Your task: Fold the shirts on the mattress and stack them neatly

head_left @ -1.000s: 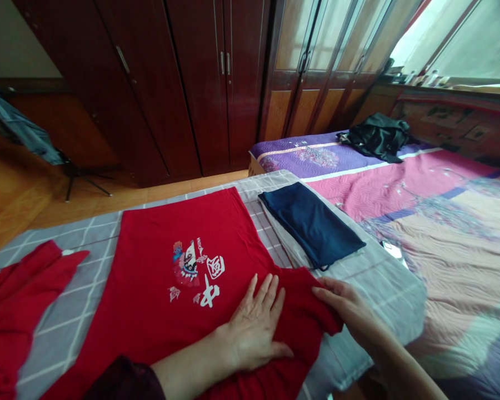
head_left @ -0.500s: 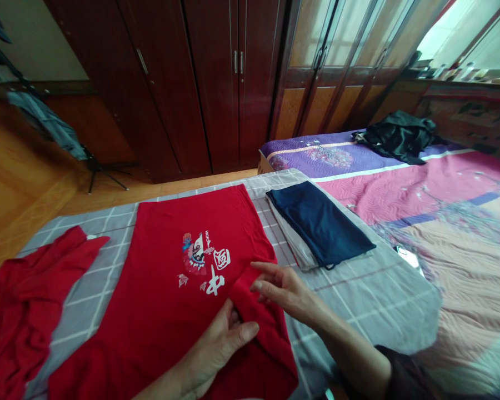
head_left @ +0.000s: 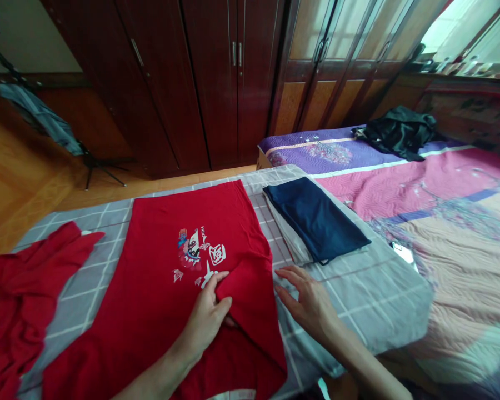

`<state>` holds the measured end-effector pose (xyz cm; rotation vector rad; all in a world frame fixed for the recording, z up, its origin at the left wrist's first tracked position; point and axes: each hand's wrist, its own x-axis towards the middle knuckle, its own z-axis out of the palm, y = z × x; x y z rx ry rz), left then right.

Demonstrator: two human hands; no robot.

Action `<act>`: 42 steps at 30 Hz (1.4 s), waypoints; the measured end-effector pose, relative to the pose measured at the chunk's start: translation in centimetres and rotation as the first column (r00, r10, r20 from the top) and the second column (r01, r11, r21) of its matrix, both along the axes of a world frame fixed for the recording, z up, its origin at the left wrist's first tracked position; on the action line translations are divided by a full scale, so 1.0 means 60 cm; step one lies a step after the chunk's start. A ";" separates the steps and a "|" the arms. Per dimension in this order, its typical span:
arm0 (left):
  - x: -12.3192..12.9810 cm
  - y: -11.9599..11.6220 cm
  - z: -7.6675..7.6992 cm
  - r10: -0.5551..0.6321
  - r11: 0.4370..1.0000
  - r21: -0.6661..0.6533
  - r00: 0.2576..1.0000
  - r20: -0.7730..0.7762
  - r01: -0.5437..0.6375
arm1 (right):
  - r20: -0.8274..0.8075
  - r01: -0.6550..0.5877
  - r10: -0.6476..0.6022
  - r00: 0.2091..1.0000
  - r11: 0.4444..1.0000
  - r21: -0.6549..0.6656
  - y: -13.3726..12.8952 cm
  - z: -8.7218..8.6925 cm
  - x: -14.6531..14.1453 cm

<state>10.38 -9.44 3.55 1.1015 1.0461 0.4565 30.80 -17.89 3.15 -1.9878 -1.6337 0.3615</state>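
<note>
A red T-shirt point(head_left: 150, 266) with white characters and a printed mask figure lies spread on a grey checked cloth. My left hand point(head_left: 206, 311) grips the shirt near its right side, where one part is folded over; some of its fingers are hidden by the red fabric. Just beyond the shirt's right edge, my right hand point(head_left: 306, 294) hovers low over the checked cloth point(head_left: 358, 294), fingers apart and holding nothing. A folded dark blue garment point(head_left: 316, 216) rests on lighter folded fabric, up and to the right of that hand.
Another red garment point(head_left: 37, 289) lies crumpled at the left. Beyond the cloth, a bed point(head_left: 379, 194) carries a black bundle point(head_left: 400, 130) and a phone point(head_left: 403, 253). Dark red wardrobes point(head_left: 216, 100) line the back, and a tripod stand point(head_left: 95, 164) is on the floor.
My right hand has come off the red T-shirt and moved right. The left hand has shifted up and left with the folded part, which now lies flatter. The view has tilted slightly.
</note>
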 end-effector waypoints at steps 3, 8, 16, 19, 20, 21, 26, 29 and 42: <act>-0.010 0.012 -0.002 0.001 0.995 0.101 1.000 -0.027 0.001 | 0.095 -0.038 0.032 0.995 0.997 0.064 -0.002 -0.013 0.003; -0.024 0.012 -0.004 -0.016 0.985 0.172 0.996 -0.086 0.031 | 0.161 -0.051 0.038 0.986 0.996 0.077 0.014 -0.020 0.014; -0.036 0.011 -0.012 -0.126 0.788 0.471 0.853 -0.506 0.396 | 0.333 -0.150 0.132 0.934 0.988 0.028 0.086 0.002 0.022; -0.046 0.013 -0.012 -0.039 0.571 0.572 0.715 -0.698 0.589 | 0.404 -0.114 0.112 0.908 0.993 -0.021 0.103 0.009 0.016; -0.048 0.011 -0.010 0.027 0.484 0.617 0.694 -0.720 0.621 | 0.421 -0.105 0.102 0.901 0.994 -0.017 0.106 0.010 0.013; -0.049 0.007 -0.007 0.090 0.385 0.666 0.692 -0.716 0.639 | 0.431 -0.108 0.098 0.897 0.994 -0.001 0.108 0.012 0.011; -0.039 -0.039 -0.006 -0.125 -0.118 0.704 0.693 -0.710 0.700 | 0.420 -0.256 0.209 0.883 0.965 0.057 0.112 0.005 0.001; -0.033 -0.071 -0.030 -0.267 -0.286 0.660 0.604 -0.751 0.695 | 0.410 -0.314 0.272 0.870 0.949 0.038 0.109 -0.008 -0.009; -0.031 -0.113 -0.070 -0.318 -0.216 0.729 0.659 -0.682 0.650 | 0.401 -0.597 0.557 0.727 0.802 -0.033 0.091 -0.039 -0.049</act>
